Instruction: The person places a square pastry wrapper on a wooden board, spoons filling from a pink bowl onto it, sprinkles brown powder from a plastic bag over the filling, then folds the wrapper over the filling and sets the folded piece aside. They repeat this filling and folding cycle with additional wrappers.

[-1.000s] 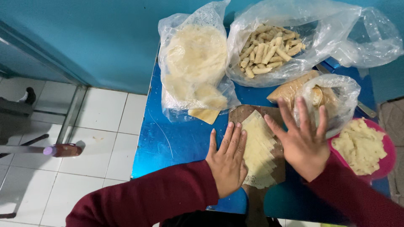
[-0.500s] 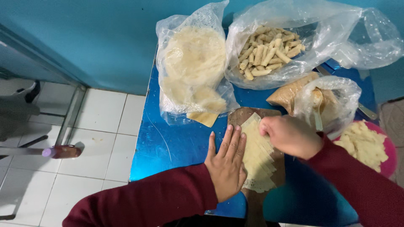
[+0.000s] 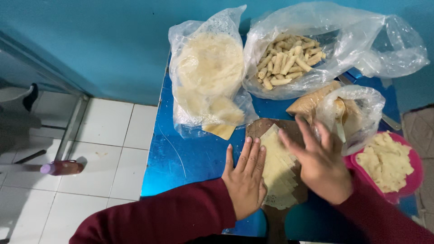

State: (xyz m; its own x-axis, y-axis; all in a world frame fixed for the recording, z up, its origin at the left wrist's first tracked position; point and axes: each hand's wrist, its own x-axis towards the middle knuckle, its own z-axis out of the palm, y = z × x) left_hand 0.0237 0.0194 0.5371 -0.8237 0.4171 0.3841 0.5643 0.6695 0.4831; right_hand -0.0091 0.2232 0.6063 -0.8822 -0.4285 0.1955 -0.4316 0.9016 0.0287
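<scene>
Two hands are in my view, both open and flat, clamped on nothing. My left hand (image 3: 245, 180) lies palm down with its fingers together, pressing the left edge of a stack of thin pale wrapper sheets (image 3: 276, 169). My right hand (image 3: 319, 163) has its fingers spread and rests over the right side of the same stack; it is slightly blurred. The stack sits on a brown wooden board (image 3: 264, 127) at the near middle of the blue bench (image 3: 190, 158).

Far left of the board, I note a clear plastic bag of round pale sheets (image 3: 208, 77), with one folded piece poking out at its near edge. Far right of that stands a larger clear bag of rolled finger-shaped pieces (image 3: 289, 58). Just beyond my right hand, a small plastic bag (image 3: 357, 110) holds a brownish filling, and a spoon-like handle shows inside it. At the right edge of the bench, a pink bowl (image 3: 409, 185) carries pale cut pieces. On the white tiled floor (image 3: 104, 135) to the left lies a small bottle (image 3: 63, 168).
</scene>
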